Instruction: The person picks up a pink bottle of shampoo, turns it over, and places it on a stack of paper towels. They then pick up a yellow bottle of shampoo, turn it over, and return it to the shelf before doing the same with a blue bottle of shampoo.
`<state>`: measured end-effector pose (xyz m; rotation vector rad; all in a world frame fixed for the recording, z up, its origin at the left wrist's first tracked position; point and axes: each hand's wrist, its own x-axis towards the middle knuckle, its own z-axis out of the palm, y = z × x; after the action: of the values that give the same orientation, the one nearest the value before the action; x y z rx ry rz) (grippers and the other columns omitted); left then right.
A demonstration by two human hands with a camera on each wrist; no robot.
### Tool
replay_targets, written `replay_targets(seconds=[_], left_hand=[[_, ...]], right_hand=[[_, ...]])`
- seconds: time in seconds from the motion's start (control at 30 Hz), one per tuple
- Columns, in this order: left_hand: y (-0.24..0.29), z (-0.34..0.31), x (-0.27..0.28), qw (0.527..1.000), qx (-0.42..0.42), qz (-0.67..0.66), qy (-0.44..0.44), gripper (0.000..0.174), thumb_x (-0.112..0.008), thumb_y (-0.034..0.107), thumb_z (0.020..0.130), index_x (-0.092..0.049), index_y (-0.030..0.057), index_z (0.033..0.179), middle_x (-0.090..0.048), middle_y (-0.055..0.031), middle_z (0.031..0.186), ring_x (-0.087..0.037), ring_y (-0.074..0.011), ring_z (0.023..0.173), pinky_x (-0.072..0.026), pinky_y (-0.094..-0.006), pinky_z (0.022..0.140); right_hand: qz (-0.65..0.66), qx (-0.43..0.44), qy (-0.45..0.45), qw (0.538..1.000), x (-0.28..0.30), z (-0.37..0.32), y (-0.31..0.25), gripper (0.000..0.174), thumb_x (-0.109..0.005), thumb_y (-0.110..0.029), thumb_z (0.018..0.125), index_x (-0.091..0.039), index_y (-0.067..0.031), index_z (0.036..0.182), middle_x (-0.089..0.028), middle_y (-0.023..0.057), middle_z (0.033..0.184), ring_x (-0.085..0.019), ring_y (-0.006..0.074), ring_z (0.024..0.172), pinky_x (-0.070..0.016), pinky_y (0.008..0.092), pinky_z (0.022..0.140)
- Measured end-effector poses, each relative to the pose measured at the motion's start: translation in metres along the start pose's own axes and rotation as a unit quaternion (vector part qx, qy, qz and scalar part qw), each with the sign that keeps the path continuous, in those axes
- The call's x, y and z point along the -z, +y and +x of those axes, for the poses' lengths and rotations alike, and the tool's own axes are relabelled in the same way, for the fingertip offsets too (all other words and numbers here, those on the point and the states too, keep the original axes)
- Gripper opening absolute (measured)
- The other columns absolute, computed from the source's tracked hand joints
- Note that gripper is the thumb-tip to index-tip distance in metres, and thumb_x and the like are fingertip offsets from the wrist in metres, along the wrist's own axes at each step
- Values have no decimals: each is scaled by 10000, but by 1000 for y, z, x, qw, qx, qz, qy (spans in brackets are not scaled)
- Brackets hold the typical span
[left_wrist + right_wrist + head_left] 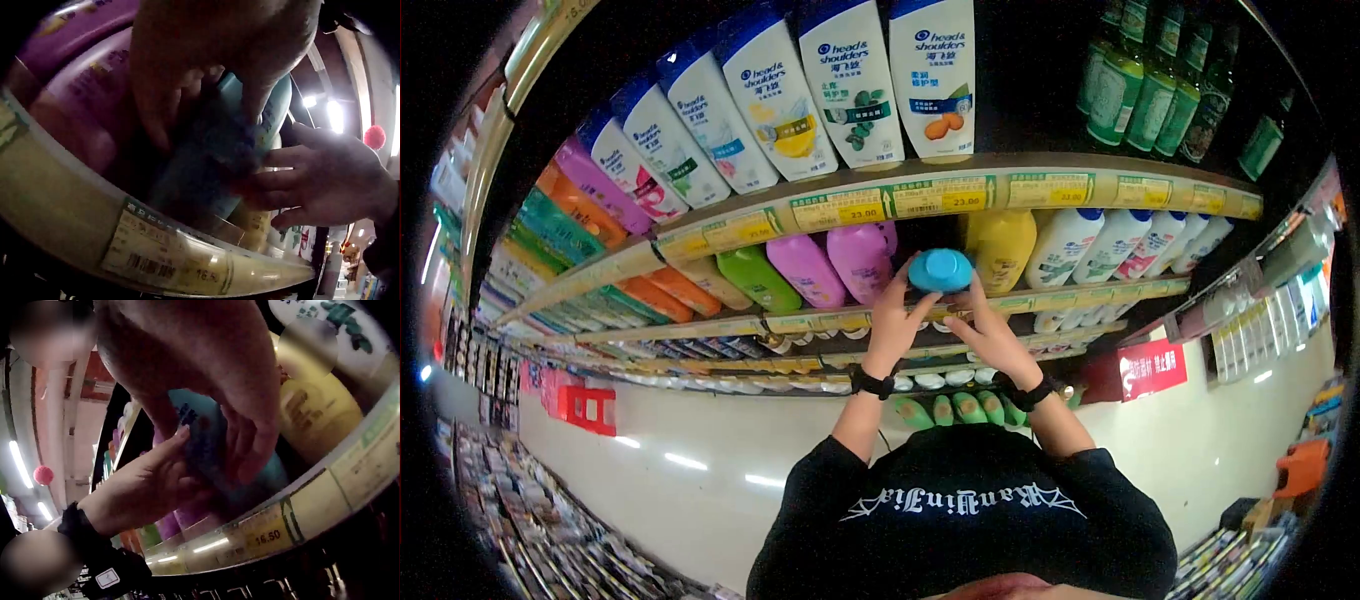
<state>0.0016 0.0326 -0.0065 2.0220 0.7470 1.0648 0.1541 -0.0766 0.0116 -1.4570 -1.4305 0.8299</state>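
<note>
A blue shampoo bottle (940, 270) with a paler blue cap is between my two hands at the gap in the second shelf row. My left hand (893, 325) grips its left side, thumb toward the front. On the other side my right hand (992, 340) holds it with fingers along the edge. In the right wrist view the bottle's dark-lettered front (203, 425) faces out, partly covered by both hands. Purple bottles (860, 262) stand to its left, and a yellow bottle (1005, 250) stands to its right.
Large white shampoo bottles (850, 90) and green glass bottles (1120, 90) fill the shelf above. Price strips (940, 197) run along the shelf edges. Green slipper-like items (965, 408) show below. A red stool (588, 408) stands on the floor at left, a red sign (1152, 370) at right.
</note>
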Motion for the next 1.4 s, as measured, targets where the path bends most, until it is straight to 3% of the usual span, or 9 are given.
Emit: replay_targets(seconds=[0.17, 0.27, 0.5, 0.6, 0.7, 0.93, 1.1, 1.23, 1.4], left_hand=[[-14, 7, -15, 997, 53, -49, 4, 590, -607, 293, 969, -361, 0, 1418, -536, -196, 1319, -534, -338, 1193, -430, -441, 985], [-7, 12, -24, 997, 78, 5, 21, 625, -613, 324, 959, -348, -10, 1417, -521, -207, 1330, -529, -343, 1189, -427, -437, 985], [3, 34, -31, 995, 62, -48, 63, 757, -715, 344, 869, -365, -127, 1347, -569, -292, 1202, -579, -405, 1092, -456, -439, 932], [-11, 31, -45, 992, 77, -28, 96, 818, -713, 360, 863, -326, -155, 1369, -527, -310, 1264, -537, -406, 1156, -416, -435, 985], [-5, 19, -47, 991, 88, -45, 94, 837, -679, 338, 890, -253, -141, 1428, -379, -316, 1427, -385, -401, 1326, -296, -431, 1105], [27, -54, -78, 996, -4, -16, 89, 778, -651, 68, 892, -184, 9, 1510, -210, -205, 1561, -239, -344, 1441, -288, -469, 1145], [80, -121, -127, 989, 70, -118, -55, 727, -639, 52, 886, -246, 22, 1497, -285, -183, 1531, -353, -325, 1385, -327, -449, 1115], [120, -164, -182, 962, 129, -182, -157, 598, -599, 62, 909, -343, 19, 1448, -526, -196, 1344, -565, -262, 1165, -427, -377, 1001], [216, -194, -263, 966, 22, -161, -203, 196, -587, 36, 915, -647, -5, 1096, -709, -89, 972, -659, -162, 873, -501, -296, 808]], right_hand=[[32, -32, 38, 998, -13, 15, -3, 865, -582, -229, 964, 28, 33, 1519, -593, 245, 1210, -611, 302, 1077, -492, 399, 868], [148, -89, 53, 984, -22, 25, 17, 822, -559, -51, 926, 0, -17, 1528, -581, 228, 1227, -584, 265, 1137, -471, 355, 942], [135, -34, 86, 987, -31, 54, 56, 789, -526, -119, 904, -46, 72, 1500, -500, 262, 1338, -526, 305, 1208, -435, 370, 977], [143, -49, 71, 986, -32, 61, 78, 757, -527, -114, 905, -93, 87, 1492, -491, 266, 1338, -512, 317, 1218, -427, 372, 985], [155, -16, 77, 985, -24, 26, 29, 714, -533, -108, 919, -154, 66, 1498, -524, 250, 1299, -553, 294, 1156, -440, 351, 961], [109, -72, 51, 990, 61, -135, -10, 454, -564, -140, 967, -459, -1, 1386, -579, 131, 1289, -583, 216, 1158, -451, 350, 994], [66, -145, 301, 940, 119, -292, 4, 326, -559, -156, 968, -572, -26, 1266, -662, 108, 1151, -632, 182, 1061, -493, 315, 903], [69, -166, 441, 879, 150, -408, 6, 295, -554, -130, 965, -584, -5, 1230, -674, 111, 1097, -642, 178, 1014, -498, 314, 889], [71, -159, 494, 852, 186, -518, 9, 272, -556, -88, 953, -592, 6, 1205, -683, 103, 1037, -649, 176, 1000, -499, 307, 875]])
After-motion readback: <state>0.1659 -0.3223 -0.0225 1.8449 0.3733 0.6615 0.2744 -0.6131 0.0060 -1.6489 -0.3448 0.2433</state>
